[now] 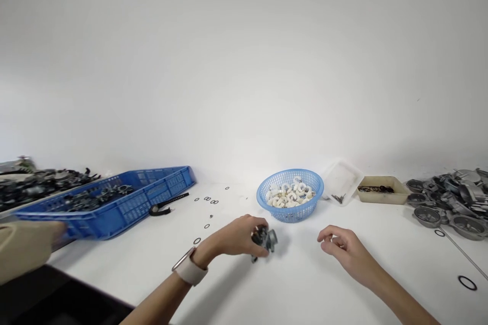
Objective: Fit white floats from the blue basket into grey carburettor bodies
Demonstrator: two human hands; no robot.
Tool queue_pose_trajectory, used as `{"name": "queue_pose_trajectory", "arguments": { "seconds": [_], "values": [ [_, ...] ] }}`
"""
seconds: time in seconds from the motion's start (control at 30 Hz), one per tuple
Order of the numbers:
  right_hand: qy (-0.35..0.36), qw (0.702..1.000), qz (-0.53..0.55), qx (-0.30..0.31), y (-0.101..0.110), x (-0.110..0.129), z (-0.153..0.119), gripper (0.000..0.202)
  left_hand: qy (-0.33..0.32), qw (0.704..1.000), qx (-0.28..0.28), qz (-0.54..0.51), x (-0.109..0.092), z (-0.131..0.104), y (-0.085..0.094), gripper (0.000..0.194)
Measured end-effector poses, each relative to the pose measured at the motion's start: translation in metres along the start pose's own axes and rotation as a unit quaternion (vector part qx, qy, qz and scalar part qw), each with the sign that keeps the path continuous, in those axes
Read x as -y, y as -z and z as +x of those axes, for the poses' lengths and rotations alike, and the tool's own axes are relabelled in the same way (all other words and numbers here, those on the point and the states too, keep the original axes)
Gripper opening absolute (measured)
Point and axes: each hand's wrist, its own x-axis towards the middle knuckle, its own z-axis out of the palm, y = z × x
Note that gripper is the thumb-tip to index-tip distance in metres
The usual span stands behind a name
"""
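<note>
My left hand (pixel 244 236), with a watch on a pale strap (pixel 190 268) at the wrist, is closed around a small grey metal casting (pixel 270 240). A round, pipe-like end of the casting sticks out past the fingertips, and the palm side is hidden. The hand is low over the white table, in front of a blue round basket (pixel 290 216) of white plastic pieces (pixel 292 195). To the right, my right hand (pixel 341 246) hovers above the table with its fingers loosely curled. Thumb and forefinger are slightly apart, and nothing shows between them.
Left, a blue crate (pixel 152 208) holds metal parts; a black strap (pixel 168 205) and several rubber rings (pixel 207 226) lie beside it. A blurred beige sleeve (pixel 26 251) of another person reaches in. Right are a clear tray (pixel 343 180), a cream box (pixel 383 195) and piled castings (pixel 457 203).
</note>
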Motion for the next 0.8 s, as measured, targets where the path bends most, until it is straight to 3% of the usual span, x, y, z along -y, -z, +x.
{"name": "queue_pose_trajectory", "arguments": {
  "seconds": [0.1,0.2,0.3,0.53,0.67,0.8],
  "values": [
    [0.001,1.000,-0.015,0.010,0.004,-0.006,0.004,0.022,-0.135,0.987,0.080,-0.025,-0.049,0.002,-0.009,0.048],
    [0.014,1.000,-0.012,-0.012,0.009,-0.011,0.008,0.022,-0.197,0.977,0.080,-0.006,-0.085,0.013,-0.022,0.040],
    [0.023,0.999,-0.004,-0.039,0.015,-0.014,0.011,0.022,-0.230,0.971,0.057,0.006,-0.101,0.025,-0.037,0.038],
    [0.004,1.000,0.001,-0.023,0.024,-0.023,0.014,0.028,-0.289,0.956,-0.050,-0.030,-0.088,0.030,-0.068,0.051],
    [0.017,0.998,-0.049,-0.032,0.029,-0.024,0.012,0.032,-0.309,0.944,-0.072,-0.090,-0.078,0.028,-0.080,0.067],
    [0.043,0.990,-0.132,-0.032,0.033,-0.007,0.006,0.028,-0.315,0.938,-0.069,-0.129,-0.075,0.026,-0.082,0.078]
  ]
}}
